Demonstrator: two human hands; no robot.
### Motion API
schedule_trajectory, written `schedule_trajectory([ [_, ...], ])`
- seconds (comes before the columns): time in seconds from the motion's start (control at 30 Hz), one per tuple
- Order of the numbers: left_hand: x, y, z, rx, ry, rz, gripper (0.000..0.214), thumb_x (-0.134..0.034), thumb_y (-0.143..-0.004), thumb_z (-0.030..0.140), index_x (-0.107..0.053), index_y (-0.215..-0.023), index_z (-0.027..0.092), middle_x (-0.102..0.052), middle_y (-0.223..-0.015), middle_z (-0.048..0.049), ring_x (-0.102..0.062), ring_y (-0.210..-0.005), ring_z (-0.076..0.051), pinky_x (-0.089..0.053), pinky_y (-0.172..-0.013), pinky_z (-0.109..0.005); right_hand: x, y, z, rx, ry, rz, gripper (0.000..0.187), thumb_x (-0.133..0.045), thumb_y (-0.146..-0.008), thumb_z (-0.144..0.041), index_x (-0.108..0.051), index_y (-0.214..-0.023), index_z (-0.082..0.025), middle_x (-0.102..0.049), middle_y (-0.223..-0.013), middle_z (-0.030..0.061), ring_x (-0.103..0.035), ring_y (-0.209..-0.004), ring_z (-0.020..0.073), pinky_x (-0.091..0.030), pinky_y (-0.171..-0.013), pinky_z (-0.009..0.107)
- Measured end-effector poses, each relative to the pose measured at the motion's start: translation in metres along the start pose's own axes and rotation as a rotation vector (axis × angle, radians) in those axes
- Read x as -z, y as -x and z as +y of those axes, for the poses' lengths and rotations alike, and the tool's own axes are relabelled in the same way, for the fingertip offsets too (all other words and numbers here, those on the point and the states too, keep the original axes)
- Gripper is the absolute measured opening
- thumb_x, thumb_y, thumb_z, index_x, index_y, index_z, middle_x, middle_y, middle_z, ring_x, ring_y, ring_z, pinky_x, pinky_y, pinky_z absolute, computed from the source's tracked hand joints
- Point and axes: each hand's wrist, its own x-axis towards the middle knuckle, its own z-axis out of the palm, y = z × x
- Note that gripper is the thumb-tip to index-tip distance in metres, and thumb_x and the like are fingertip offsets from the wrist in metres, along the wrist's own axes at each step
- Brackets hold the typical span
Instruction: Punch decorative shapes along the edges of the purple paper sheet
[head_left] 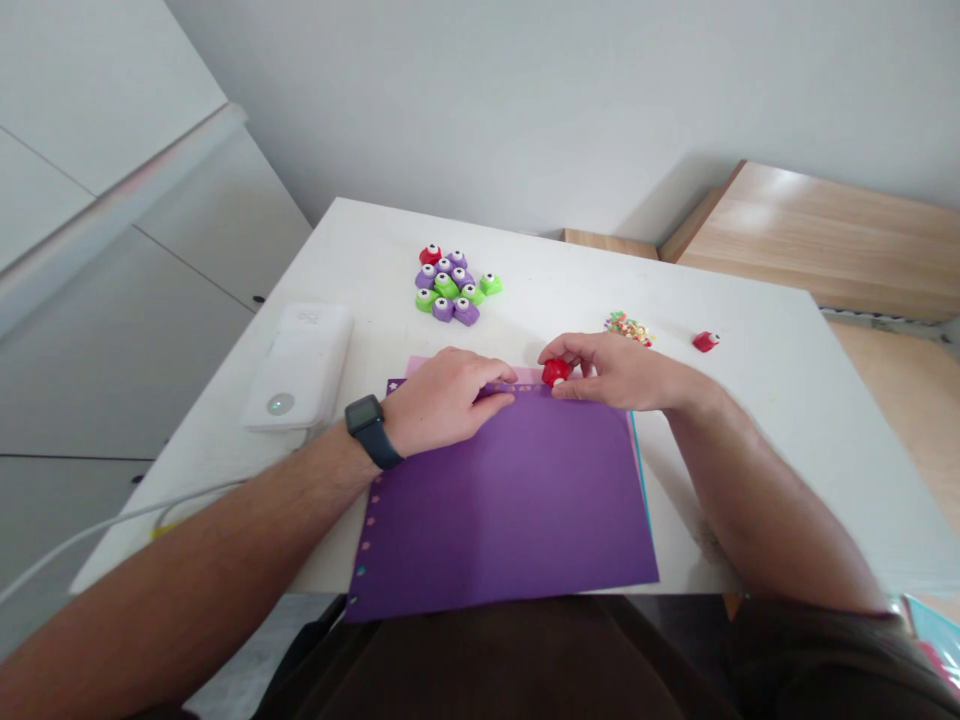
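Observation:
A purple sheet of paper (502, 510) lies at the table's front edge, with small cut-out shapes along its left and far edges. Pink paper (417, 366) shows from under its far side. My left hand (450, 400) rests on the sheet's far left part, fingers stretched out along the edge. Between the thumb and fingers of my right hand (607, 370) is a red craft punch (555, 373), at the far edge of the purple sheet toward the right. Whether the paper sits in the punch's slot I cannot tell.
Several purple, green and red craft punches (444, 286) stand grouped at the back. Another red punch (706, 341) lies to the right. Small colourful paper bits (628, 328) are piled behind my right hand. A white device (298, 365) with a cable (127, 515) stands left.

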Motion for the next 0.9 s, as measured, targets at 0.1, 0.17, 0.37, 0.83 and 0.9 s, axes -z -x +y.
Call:
schedule_trajectory([
  [0.1, 0.0006, -0.0005, 0.0004, -0.007, 0.005, 0.000, 0.021, -0.061, -0.096, 0.034, -0.074, -0.108, 0.023, -0.078, -0.100, -0.0026, -0.071, -0.092, -0.023, -0.049, -0.084, -0.034, -0.0001, 0.0001, -0.0018, -0.003, -0.007, -0.027, 0.031, -0.068, -0.086, -0.032, -0.069, -0.114, -0.019, -0.072, -0.097, 0.0032, -0.061, -0.081, 0.0163, -0.045, -0.076, 0.029],
  [0.17, 0.0009, -0.0007, 0.0005, -0.008, 0.009, -0.002, 0.021, -0.061, -0.096, 0.034, -0.075, -0.107, 0.023, -0.078, -0.098, -0.0023, -0.070, -0.091, -0.022, -0.049, -0.083, -0.033, 0.0003, 0.0003, -0.0025, 0.001, -0.004, -0.022, 0.031, -0.068, -0.087, -0.032, -0.068, -0.114, -0.019, -0.072, -0.097, 0.0033, -0.061, -0.081, 0.0161, -0.045, -0.075, 0.029],
  [0.37, 0.0012, -0.0011, 0.0001, -0.009, 0.027, -0.014, 0.020, -0.058, -0.097, 0.031, -0.075, -0.105, 0.023, -0.078, -0.097, -0.0014, -0.070, -0.090, -0.022, -0.047, -0.082, -0.033, 0.0015, 0.0012, -0.0022, 0.009, -0.004, -0.018, 0.033, -0.068, -0.086, -0.034, -0.068, -0.115, -0.019, -0.072, -0.100, 0.0040, -0.061, -0.081, 0.0161, -0.045, -0.077, 0.030],
  [0.83, 0.0034, -0.0019, 0.0019, -0.015, 0.023, -0.016, 0.023, -0.053, -0.099, 0.031, -0.074, -0.100, 0.023, -0.077, -0.092, -0.0020, -0.069, -0.085, -0.020, -0.046, -0.077, -0.032, 0.0019, 0.0036, -0.0052, 0.031, -0.027, 0.015, 0.034, -0.069, -0.086, -0.035, -0.069, -0.116, -0.020, -0.073, -0.100, 0.0041, -0.061, -0.081, 0.0165, -0.045, -0.076, 0.030],
  [0.9, 0.0036, -0.0020, 0.0021, -0.018, 0.023, -0.016, 0.023, -0.053, -0.099, 0.030, -0.074, -0.100, 0.022, -0.077, -0.092, -0.0025, -0.070, -0.084, -0.020, -0.046, -0.077, -0.032, 0.0020, 0.0041, -0.0063, 0.029, -0.018, 0.014, 0.034, -0.069, -0.086, -0.035, -0.069, -0.116, -0.020, -0.074, -0.100, 0.0039, -0.061, -0.081, 0.0166, -0.045, -0.076, 0.030],
])
